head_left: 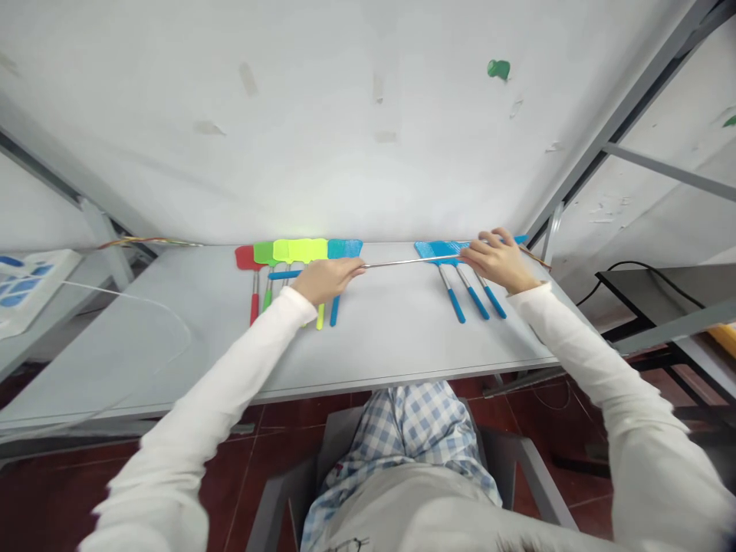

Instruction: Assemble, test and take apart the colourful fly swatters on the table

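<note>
Between my two hands a blue fly swatter is stretched level above the table, its thin metal rod [411,261] drawn out long. My left hand [327,280] is closed around the handle side, and the blue handle end pokes out to its left. Near the swatter's head my right hand [493,259] pinches the rod, with a bit of blue showing past the fingers. Beneath and beside my left hand lie a red fly swatter [246,258], a green one [264,253], yellow ones [310,249] and a blue one [345,248]. Three blue swatters [442,251] rest below my right hand.
The grey table [379,337] runs along a white wall [368,153]. Coloured wires [149,241] lie at its back left. A white case with blue parts [34,287] stands at the far left. Metal frame bars [626,100] rise at the right, near a dark table [644,295].
</note>
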The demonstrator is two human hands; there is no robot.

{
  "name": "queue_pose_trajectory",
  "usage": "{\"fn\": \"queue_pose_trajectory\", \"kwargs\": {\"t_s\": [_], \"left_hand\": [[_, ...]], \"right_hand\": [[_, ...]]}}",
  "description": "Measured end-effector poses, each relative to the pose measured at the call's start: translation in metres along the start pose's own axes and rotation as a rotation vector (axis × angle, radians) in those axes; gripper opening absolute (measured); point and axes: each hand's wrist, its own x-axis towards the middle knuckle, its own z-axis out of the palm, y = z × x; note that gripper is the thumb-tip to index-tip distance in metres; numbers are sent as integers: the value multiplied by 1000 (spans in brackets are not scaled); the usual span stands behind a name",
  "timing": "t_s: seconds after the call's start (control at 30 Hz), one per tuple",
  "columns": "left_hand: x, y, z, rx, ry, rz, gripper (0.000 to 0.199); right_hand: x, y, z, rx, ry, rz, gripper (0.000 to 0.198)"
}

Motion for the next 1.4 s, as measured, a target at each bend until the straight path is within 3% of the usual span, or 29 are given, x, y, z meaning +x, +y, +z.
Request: {"fn": "queue_pose_trajectory", "kwargs": {"t_s": [0.1, 0.17, 0.37, 0.53, 0.77, 1.03, 1.23, 1.4], "left_hand": [[-7, -18, -4, 17, -15, -1, 38], [-4, -15, -5, 8, -8, -11, 38], [20, 42, -11, -128, 9, 21, 32], [27, 71, -19, -33, -5, 40, 38], [33, 66, -33, -78, 1, 85, 29], [42, 71, -37, -22, -47, 95, 31], [16, 48, -42, -16, -35, 121, 22], [-9, 22, -38, 58, -48, 80, 20]], "right_hand": [[-14, 14, 3, -49, -35, 39, 24], [-7, 4, 1, -62, -39, 62, 25], [45, -62, -24, 43, -148, 44, 29], [59, -80, -39, 51, -350, -7, 36], [64, -79, -44, 85, -431, 22, 38], [66, -78, -46, 124, -415, 29, 41], [50, -52, -56, 97, -369, 6, 57], [27, -35, -48, 70, -375, 27, 61]]}}
